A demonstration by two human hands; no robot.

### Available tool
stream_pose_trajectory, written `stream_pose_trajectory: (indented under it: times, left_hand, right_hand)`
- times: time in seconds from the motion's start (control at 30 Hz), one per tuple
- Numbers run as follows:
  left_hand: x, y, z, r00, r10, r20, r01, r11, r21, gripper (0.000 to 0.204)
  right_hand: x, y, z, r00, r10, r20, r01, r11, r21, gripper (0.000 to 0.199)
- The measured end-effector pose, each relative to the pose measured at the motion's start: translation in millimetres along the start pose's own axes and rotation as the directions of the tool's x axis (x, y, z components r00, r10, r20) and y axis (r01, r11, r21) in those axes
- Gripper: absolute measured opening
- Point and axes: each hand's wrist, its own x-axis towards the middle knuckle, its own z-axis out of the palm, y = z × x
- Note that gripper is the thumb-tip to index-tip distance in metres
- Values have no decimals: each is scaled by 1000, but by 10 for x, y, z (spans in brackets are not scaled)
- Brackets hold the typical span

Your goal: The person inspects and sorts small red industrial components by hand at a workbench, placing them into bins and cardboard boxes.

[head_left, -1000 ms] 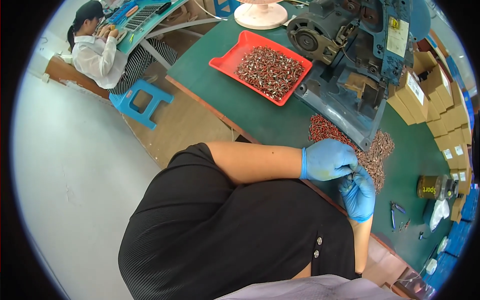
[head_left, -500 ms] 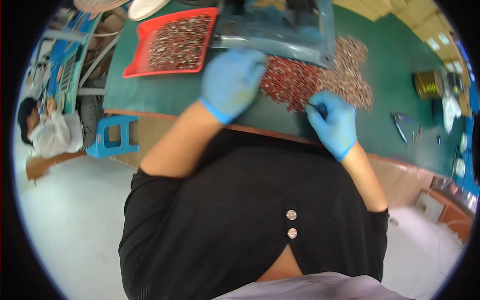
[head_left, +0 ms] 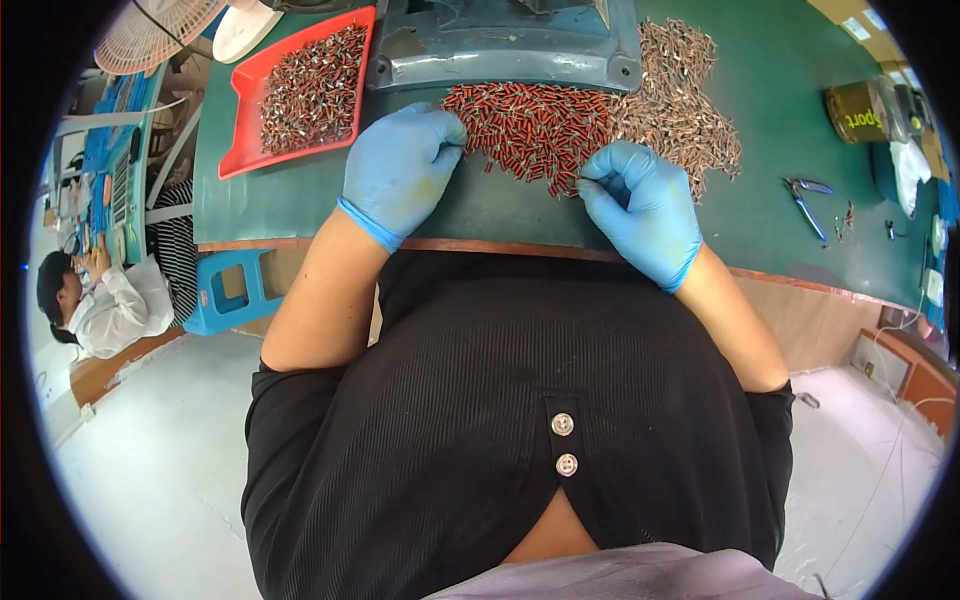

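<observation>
Two gloved hands work at either side of a heap of small red cylindrical pieces with metallic ends [head_left: 540,125], which lies on the green-topped desk [head_left: 500,215] before a blue-grey metal machine base [head_left: 500,70]. The left hand [head_left: 402,165], in thin blue rubber, has thumb and forefinger drawn together by the heap's left edge; whether a piece sits between them is hidden. The right hand [head_left: 640,205], gloved alike, curves thumb and forefinger toward each other at the heap's near edge; I cannot tell if they have closed on a piece.

The step in hand looks like picking single pieces out of this heap. The next move probably calls for a fine fingertip pinch that leaves neighbouring pieces undisturbed, and for keeping clear of the heap of dull copper-coloured pieces [head_left: 690,135] touching it on the right.

A second ago the hands met near the copper-coloured heap; now they are well apart, and the left is just beside the shallow red plastic tray [head_left: 246,115] holding red and silvery pieces.
</observation>
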Motion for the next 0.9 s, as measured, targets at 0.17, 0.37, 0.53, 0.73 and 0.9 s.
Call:
stream_pose_trajectory:
  times: [0.17,0.37,0.53,0.73,0.9]
  left_hand:
    - [-11,3,7,998,42,49,-42,999,4,11]
    - [-4,37,6,994,105,8,-105,994,18,6]
    - [-16,11,28,984,101,149,-125,978,165,12]
    - [65,-9,-19,989,102,109,-80,978,-191,11]
    - [113,223,70,917,-166,362,346,-115,-931,11]
  right_hand:
    - [-2,7,-1,1000,15,20,-15,1000,-10,6]
    - [-7,12,3,1000,-17,3,17,1000,25,5]
    - [12,27,-11,993,-119,-3,118,992,-46,8]
    - [92,-29,44,957,-256,-136,248,966,-73,11]
    - [224,-121,90,777,-560,-287,567,821,-66,16]
